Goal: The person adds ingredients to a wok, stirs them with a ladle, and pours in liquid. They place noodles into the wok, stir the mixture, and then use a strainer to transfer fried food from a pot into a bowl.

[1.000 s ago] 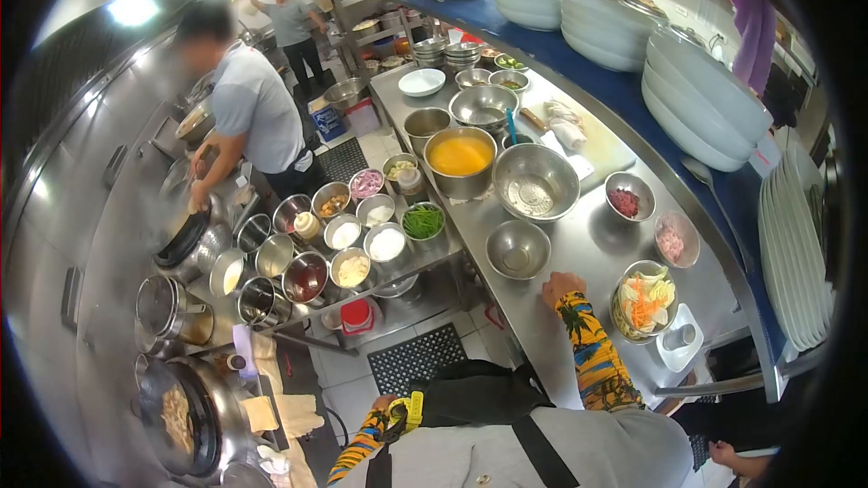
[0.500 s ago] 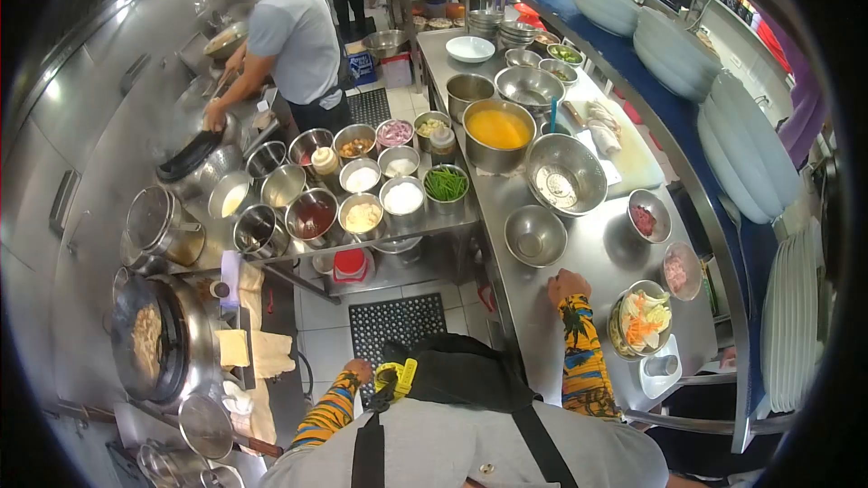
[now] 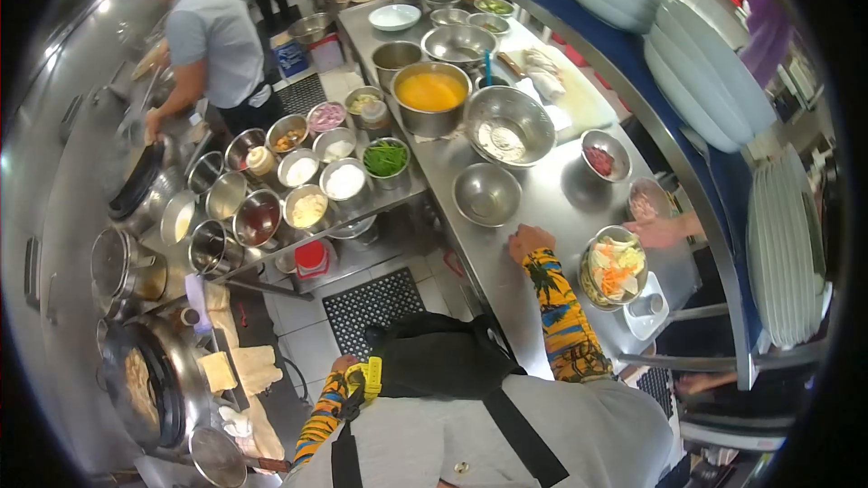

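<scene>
My right hand [image 3: 531,241] rests on the steel counter [image 3: 452,183], its fingers curled under. It lies just below an empty steel bowl [image 3: 487,195] and left of a bowl of cut cabbage and carrot [image 3: 616,267]. Nothing shows in its grasp, though the fingertips are hidden. My left hand [image 3: 344,363] hangs low at my side near a yellow tag [image 3: 372,379], above the floor; its fingers are mostly out of sight. Another person's hand [image 3: 665,229] reaches in from the right between the vegetable bowl and a bowl of pale meat [image 3: 644,200].
Pots of sauces and ingredients, such as green beans [image 3: 385,159], stand on the left counter. A wok [image 3: 140,384] is at lower left. A co-worker [image 3: 212,41] stands at a stove. A blue shelf [image 3: 624,63] with stacked plates edges the right counter.
The view has turned, so the counters sit further left and higher. Another person's hand has come in from the right beside the vegetable bowl. My right hand stays on the counter.
</scene>
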Demonstrator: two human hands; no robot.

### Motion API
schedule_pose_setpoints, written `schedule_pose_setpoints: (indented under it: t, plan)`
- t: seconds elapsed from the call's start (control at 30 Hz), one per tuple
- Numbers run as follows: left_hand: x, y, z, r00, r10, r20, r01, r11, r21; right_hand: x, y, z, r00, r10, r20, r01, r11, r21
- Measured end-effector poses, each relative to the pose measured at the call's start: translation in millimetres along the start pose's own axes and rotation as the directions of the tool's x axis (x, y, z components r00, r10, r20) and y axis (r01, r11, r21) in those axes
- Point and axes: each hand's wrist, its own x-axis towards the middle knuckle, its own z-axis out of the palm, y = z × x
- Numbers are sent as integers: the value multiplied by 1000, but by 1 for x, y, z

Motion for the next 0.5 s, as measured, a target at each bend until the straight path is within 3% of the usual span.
schedule_pose_setpoints:
  t: [0.03,0.07,0.13,0.17,0.23,0.27,0.3,0.33,0.4,0.43,0.47,0.5]
  plan:
    - [-11,11,-2,999,-44,-2,44,999,-6,1,3,-3,1000,-6,3,6,1000,11]
    - [-10,10,5,991,-88,-105,73,987,-140,8,11,3,999,9,-40,-6,997,80]
    - [-20,31,-11,997,39,-60,-24,975,223,29,27,22,991,41,-131,-12,977,214]
    - [-15,32,-11,997,-73,-17,72,996,-45,35,30,16,936,36,-350,119,904,412]
    - [-2,17,-13,958,-247,149,288,799,-527,72,36,7,869,161,-469,93,876,473]
    - [3,11,-15,971,-207,120,239,848,-474,86,31,-12,921,314,-232,-7,607,795]
    - [7,6,-17,982,-166,94,190,889,-417,96,24,-29,934,355,49,-138,232,963]
    - [8,7,-19,990,-123,70,140,923,-358,102,19,-41,927,350,139,-201,148,968]
    - [11,11,-22,992,29,-125,-21,998,63,110,6,-56,902,300,311,-323,-11,946]
    - [7,23,-31,969,120,-214,-61,962,265,118,-1,-58,862,379,337,-357,-21,934]
    - [0,37,-50,996,88,8,-88,977,192,155,28,-24,925,259,278,-327,170,930]
    - [-9,43,-44,976,160,-146,-134,976,173,165,28,-17,930,250,271,-319,174,932]
